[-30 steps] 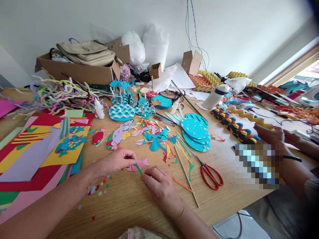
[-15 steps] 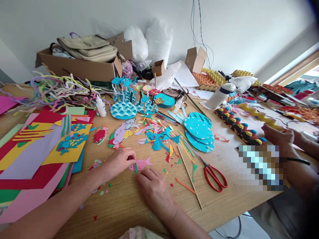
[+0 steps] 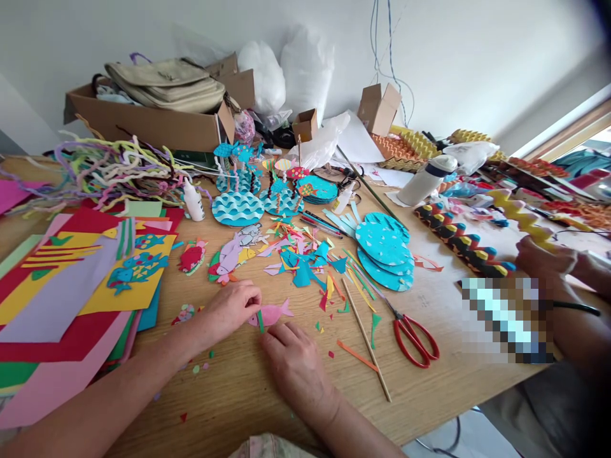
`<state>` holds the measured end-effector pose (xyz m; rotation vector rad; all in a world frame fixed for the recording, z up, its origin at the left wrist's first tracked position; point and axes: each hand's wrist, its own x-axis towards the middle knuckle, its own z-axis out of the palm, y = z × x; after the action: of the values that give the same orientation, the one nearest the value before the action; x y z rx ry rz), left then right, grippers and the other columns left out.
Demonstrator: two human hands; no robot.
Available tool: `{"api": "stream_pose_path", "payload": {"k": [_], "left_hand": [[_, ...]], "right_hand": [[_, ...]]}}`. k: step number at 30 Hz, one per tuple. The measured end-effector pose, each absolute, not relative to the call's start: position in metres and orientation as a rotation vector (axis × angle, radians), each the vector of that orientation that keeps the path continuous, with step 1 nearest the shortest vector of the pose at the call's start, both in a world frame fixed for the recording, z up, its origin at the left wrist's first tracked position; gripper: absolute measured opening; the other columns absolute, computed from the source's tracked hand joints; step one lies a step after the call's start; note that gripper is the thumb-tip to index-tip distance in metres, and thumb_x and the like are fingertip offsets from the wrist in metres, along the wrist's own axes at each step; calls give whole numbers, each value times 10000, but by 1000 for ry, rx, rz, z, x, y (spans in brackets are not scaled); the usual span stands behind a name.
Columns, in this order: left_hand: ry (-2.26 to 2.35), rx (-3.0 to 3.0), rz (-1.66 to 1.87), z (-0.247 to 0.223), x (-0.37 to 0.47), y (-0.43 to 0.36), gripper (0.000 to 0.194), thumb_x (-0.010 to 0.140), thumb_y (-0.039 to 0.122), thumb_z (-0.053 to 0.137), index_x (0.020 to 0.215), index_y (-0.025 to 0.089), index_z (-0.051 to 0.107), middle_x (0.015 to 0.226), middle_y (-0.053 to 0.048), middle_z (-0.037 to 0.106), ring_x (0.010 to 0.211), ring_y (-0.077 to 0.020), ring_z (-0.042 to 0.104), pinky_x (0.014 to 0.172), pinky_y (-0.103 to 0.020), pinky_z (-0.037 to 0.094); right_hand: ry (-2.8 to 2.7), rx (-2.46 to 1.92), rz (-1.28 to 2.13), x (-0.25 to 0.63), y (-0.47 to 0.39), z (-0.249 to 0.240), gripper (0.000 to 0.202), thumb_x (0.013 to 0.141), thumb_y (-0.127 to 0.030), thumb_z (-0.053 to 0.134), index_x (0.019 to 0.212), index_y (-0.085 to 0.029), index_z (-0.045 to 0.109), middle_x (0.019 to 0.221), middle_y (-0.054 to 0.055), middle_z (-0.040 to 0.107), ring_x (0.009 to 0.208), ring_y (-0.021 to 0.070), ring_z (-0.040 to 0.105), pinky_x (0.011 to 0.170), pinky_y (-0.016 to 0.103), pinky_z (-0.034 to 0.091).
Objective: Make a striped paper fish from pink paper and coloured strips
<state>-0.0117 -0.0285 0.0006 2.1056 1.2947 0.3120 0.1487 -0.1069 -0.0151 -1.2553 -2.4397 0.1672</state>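
Observation:
A pink paper fish point(image 3: 275, 313) lies flat on the wooden table between my hands, its tail pointing right. Across its body near the head runs a narrow green paper strip point(image 3: 260, 320). My left hand point(image 3: 237, 301) pinches the strip's upper end with closed fingers. At the lower end, my right hand point(image 3: 293, 359) rests low on the table, its bent fingers closed on the strip. The fingertips partly cover both strip ends and part of the fish. Just beyond lie a purple paper fish point(image 3: 230, 256) and a red one point(image 3: 193, 256).
Red-handled scissors point(image 3: 413, 341) and a wooden stick point(image 3: 365, 337) lie to the right, near blue discs point(image 3: 382, 245). Paper scraps point(image 3: 305, 261) spread behind my hands. Coloured sheets point(image 3: 57, 318) are stacked left. At the right edge, a co-worker's hands point(image 3: 547, 257) hold a yellow zigzag piece point(image 3: 518, 219).
My hands stay almost still on the green strip. The view has shifted slightly, and the co-worker's yellow zigzag piece is turned and raised more.

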Motion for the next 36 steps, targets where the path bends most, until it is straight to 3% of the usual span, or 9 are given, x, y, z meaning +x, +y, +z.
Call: {"api": "stream_pose_path", "payload": {"k": [36], "left_hand": [[1315,2164,307,-2,-11,-29,172,699,65,472,571,174,508,631,33,480,584,-112,459,533,-223,303]], "right_hand": [[-2444,-1323,121,144,-107,-15,115,762,-83,551,714,-187,554,751,10,587,689,161,491,609,282,372]]}}
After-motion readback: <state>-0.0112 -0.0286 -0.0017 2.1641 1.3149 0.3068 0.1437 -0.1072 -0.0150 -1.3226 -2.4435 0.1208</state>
